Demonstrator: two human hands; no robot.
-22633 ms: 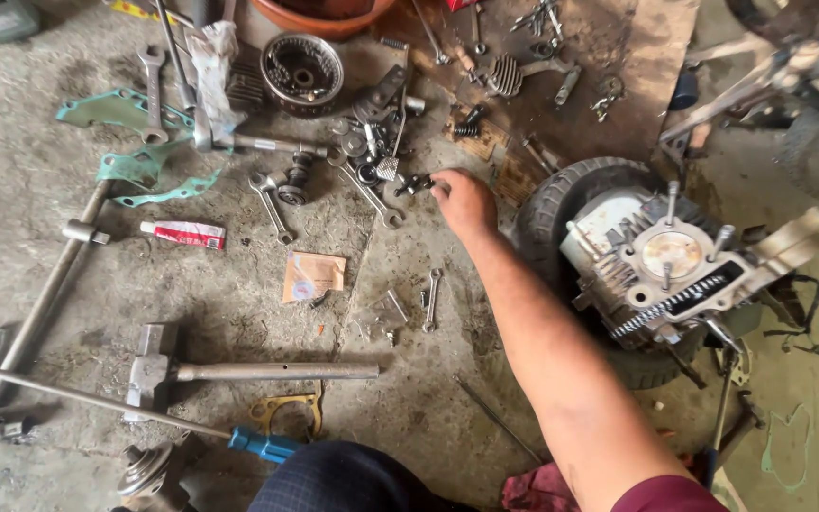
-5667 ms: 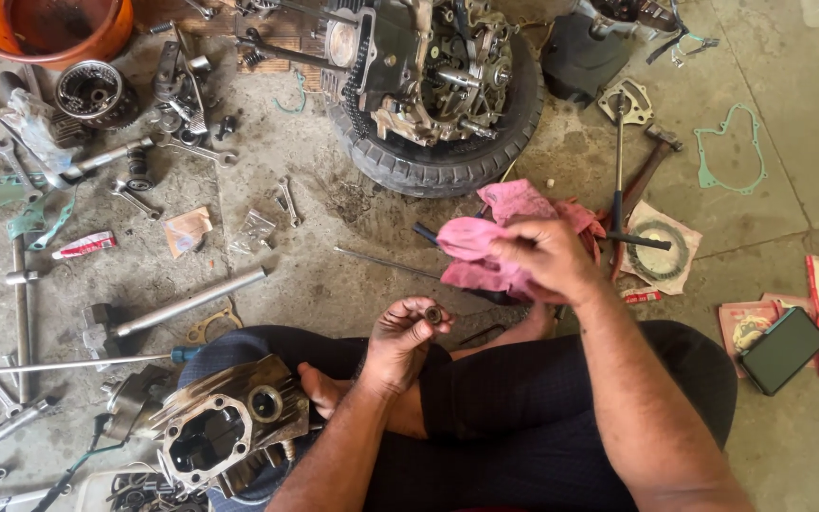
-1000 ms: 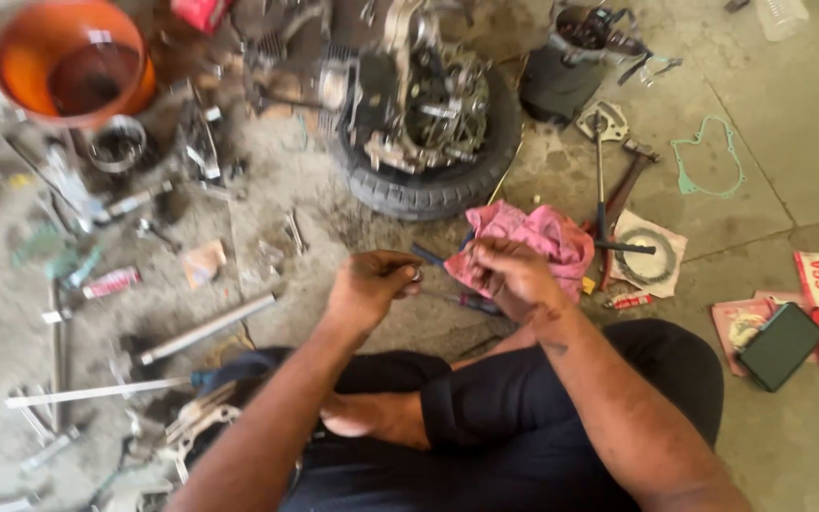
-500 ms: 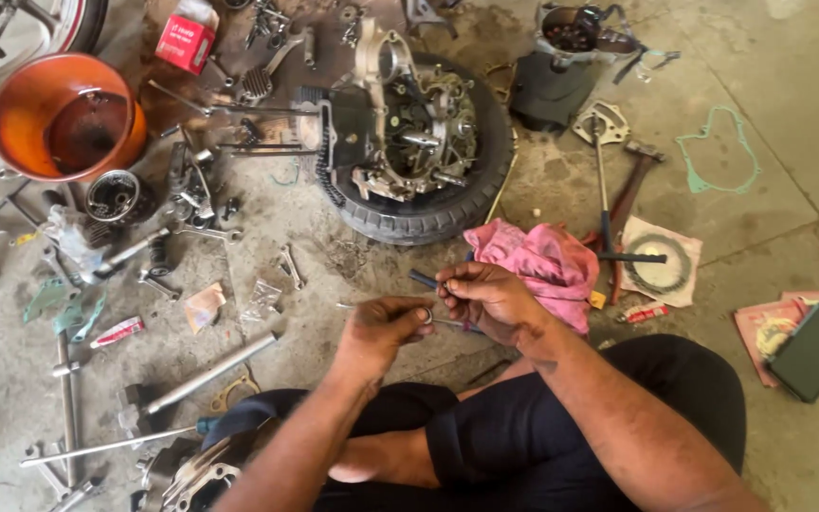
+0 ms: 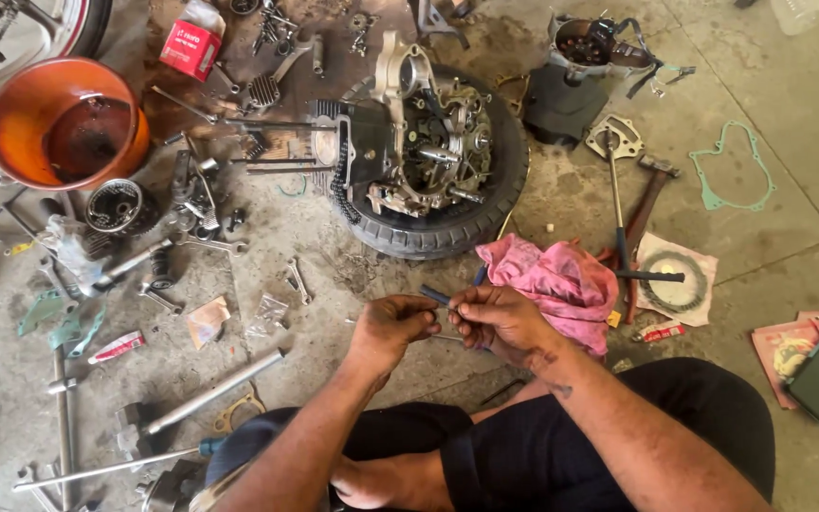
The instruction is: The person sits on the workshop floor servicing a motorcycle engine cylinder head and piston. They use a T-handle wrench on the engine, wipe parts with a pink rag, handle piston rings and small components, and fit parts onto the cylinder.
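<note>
I see left hand (image 5: 392, 322) & right hand (image 5: 493, 318) both pinching small dark rod (image 5: 434, 295), pink rag (image 5: 552, 284) just beside, mid-floor.

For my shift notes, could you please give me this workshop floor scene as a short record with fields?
setting: concrete floor, person seated cross-legged
left hand: pinches one end of a small dark rod
right hand: grips the same rod
beside right hand: pink rag
ahead of hands: engine case resting on a tyre
far left: orange basin
right of rag: hammer, green gasket
</note>
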